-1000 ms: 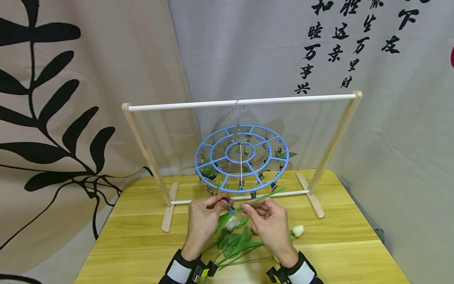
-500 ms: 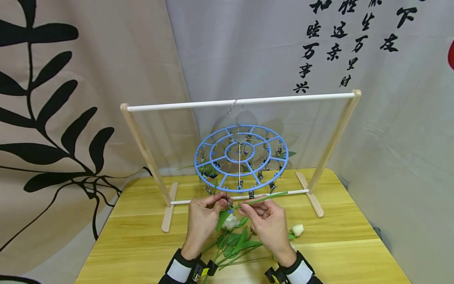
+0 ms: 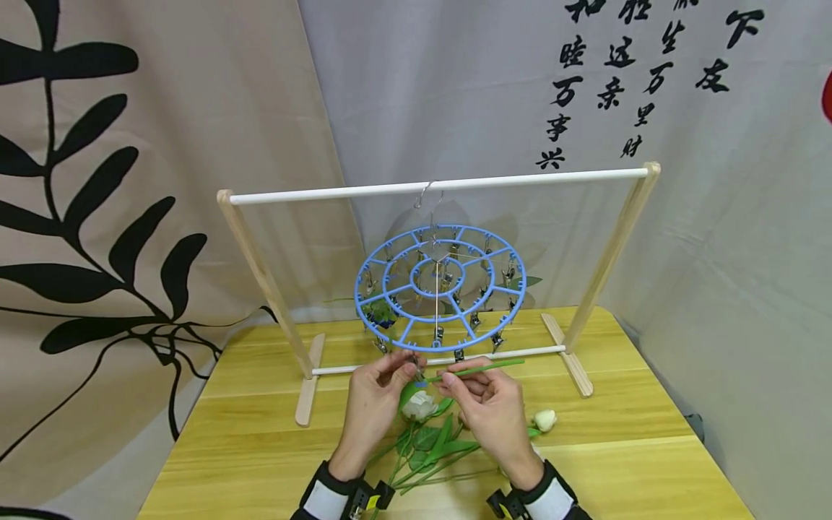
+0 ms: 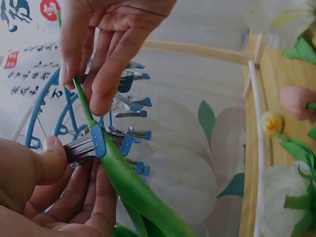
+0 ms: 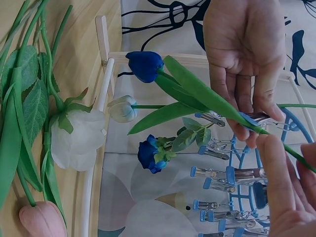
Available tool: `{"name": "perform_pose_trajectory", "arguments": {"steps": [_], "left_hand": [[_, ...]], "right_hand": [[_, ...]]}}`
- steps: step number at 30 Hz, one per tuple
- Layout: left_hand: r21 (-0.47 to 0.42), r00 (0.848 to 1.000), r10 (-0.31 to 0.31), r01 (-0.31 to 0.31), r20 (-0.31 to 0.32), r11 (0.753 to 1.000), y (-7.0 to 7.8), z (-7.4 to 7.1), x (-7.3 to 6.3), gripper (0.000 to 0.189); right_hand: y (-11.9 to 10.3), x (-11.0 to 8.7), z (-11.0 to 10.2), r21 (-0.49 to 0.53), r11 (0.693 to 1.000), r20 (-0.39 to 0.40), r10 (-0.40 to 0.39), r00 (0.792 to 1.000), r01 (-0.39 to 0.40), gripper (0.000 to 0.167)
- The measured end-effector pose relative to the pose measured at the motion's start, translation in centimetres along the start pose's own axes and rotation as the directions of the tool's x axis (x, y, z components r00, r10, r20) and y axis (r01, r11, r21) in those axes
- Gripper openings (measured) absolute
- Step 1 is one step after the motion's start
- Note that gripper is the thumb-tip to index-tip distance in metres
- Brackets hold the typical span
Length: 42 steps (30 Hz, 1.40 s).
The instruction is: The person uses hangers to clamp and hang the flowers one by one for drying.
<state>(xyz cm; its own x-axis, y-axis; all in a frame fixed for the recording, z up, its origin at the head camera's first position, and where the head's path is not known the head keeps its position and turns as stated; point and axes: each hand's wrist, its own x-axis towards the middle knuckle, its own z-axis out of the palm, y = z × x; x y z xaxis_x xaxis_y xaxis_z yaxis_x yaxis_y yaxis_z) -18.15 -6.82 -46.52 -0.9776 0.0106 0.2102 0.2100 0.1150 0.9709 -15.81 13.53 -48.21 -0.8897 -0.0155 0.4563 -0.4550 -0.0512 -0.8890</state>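
My left hand (image 3: 377,397) pinches a metal clip (image 4: 83,149) with blue tips, one of those on the round blue hanger (image 3: 442,289). The clip sits across the green stem of a blue tulip (image 5: 145,67), where its leaves begin. The tulip's head hangs below the clip in the right wrist view. My right hand (image 3: 489,401) pinches the bare stem (image 4: 83,98) between thumb and finger, on the other side of the clip. Beneath the hands a white flower (image 3: 419,406) and several green stems lie on the table.
The hanger hooks on the white bar (image 3: 364,192) of a wooden stand (image 3: 266,282). Several other clips (image 5: 215,205) dangle from it, and a blue rose (image 5: 150,154) hangs there. A white bud (image 3: 544,420) lies on the table (image 3: 624,433), as does a pink tulip (image 5: 43,218).
The free end of the stem has tipped down a little in my right hand. Both hands stay almost in place at the clip, and the head view has shifted slightly.
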Motion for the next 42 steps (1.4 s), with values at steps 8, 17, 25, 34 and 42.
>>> {"name": "perform_pose_trajectory", "arguments": {"steps": [8, 17, 25, 34, 42], "left_hand": [[0.02, 0.999, 0.039, -0.04, 0.029, 0.999, -0.5, -0.3, -0.2, 0.029], [0.234, 0.992, 0.084, -0.06, -0.094, 0.97, -1.2, -1.4, -1.5, 0.031], [0.383, 0.952, 0.213, -0.116, -0.221, 0.916, -1.9, -3.0, -3.3, 0.016], [0.437, 0.98, 0.166, -0.104, -0.107, 0.894, -3.2, -4.1, -4.7, 0.016], [0.474, 0.996, -0.021, -0.024, 0.089, 0.88, -5.2, -4.5, -4.8, 0.017]], "right_hand": [[-0.2, 0.0, 0.3, -0.005, 1.0, 0.002, -0.015, 1.0, 0.015, 0.012], [-0.3, 0.1, 1.1, -0.022, 1.0, 0.037, -0.014, 0.999, 0.015, 0.012], [-0.3, 0.5, 2.6, -0.009, 1.0, 0.085, -0.029, 0.996, 0.03, 0.012], [-0.4, 0.9, 4.4, -0.078, 0.996, 0.141, -0.022, 0.99, 0.033, 0.016], [-0.9, 0.8, 5.9, -0.199, 0.97, 0.189, -0.102, 0.977, 0.14, 0.027]]}}
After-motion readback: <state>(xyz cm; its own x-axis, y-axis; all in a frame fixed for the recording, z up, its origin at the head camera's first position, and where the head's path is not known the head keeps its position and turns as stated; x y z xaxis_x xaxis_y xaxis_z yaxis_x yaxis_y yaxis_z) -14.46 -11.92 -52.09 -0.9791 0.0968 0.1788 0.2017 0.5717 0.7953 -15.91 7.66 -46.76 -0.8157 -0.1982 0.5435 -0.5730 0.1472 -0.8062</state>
